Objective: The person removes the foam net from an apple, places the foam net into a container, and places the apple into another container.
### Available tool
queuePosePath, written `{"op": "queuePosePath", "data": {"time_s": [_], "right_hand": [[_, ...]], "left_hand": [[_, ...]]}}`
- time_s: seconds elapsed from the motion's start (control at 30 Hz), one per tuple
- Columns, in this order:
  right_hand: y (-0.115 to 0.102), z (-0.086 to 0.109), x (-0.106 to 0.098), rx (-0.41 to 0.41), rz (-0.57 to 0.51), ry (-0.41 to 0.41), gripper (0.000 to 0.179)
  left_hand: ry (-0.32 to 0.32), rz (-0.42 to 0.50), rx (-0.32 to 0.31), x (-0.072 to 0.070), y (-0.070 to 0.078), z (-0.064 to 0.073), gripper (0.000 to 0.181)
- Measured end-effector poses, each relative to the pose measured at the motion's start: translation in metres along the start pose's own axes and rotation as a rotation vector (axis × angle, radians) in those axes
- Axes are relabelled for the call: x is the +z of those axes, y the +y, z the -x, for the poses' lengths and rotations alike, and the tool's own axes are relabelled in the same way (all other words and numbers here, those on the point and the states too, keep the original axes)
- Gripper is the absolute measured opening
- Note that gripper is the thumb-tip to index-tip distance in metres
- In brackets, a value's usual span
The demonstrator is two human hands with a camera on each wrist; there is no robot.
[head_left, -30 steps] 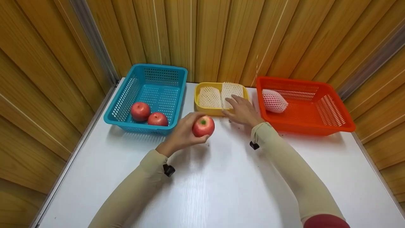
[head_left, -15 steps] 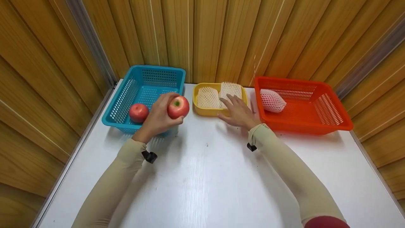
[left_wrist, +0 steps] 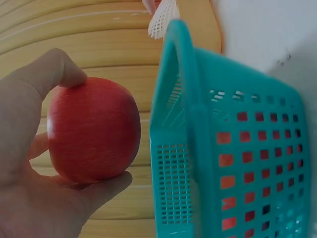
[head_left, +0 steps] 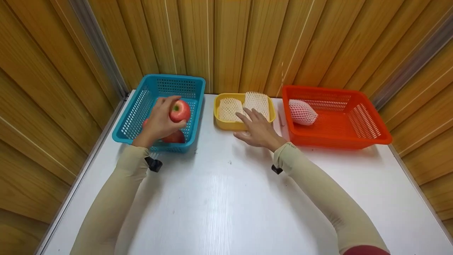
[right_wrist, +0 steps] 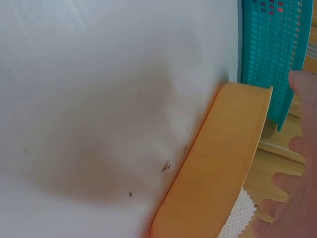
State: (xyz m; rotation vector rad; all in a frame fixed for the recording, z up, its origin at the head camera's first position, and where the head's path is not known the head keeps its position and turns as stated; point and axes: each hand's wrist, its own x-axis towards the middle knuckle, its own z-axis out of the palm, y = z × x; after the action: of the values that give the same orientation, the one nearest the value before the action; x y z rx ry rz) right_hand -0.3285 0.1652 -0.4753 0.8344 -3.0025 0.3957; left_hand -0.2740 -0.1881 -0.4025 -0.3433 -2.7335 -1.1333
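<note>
Apple (head_left: 180, 111), gripped in the curled left hand (head_left: 157, 121) above the blue basket (head_left: 177, 76), blocks part of that basket; other apples (head_left: 175, 137) inside show only partly. At the basket's three o'clock stands the yellow tray (head_left: 230, 125) with white foam nets (head_left: 230, 109), then the red basket (head_left: 336, 140) with a netted fruit (head_left: 303, 112). The right hand (head_left: 258, 131) spreads its fingers over the tray's five o'clock side; whether it touches a net, I cannot tell.

No words, labels or numbers readable from where I stand, only a small faint marking (head_left: 291, 145) on the right sleeve's cuff (head_left: 285, 154), too blurred to make out
</note>
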Motion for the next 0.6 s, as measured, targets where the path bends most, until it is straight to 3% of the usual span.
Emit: {"op": "queuePosePath", "data": {"time_s": [0.3, 0.6], "right_hand": [[-0.023, 0.006, 0.007, -0.048, -0.019, -0.016, 0.08], [-0.037, 0.013, 0.019, -0.122, -0.026, -0.039, 0.078]], "left_hand": [[-0.071, 0.016, -0.071, -0.02, 0.0, -0.015, 0.076], [-0.139, -0.05, -0.104, -0.023, 0.005, -0.037, 0.07]]}}
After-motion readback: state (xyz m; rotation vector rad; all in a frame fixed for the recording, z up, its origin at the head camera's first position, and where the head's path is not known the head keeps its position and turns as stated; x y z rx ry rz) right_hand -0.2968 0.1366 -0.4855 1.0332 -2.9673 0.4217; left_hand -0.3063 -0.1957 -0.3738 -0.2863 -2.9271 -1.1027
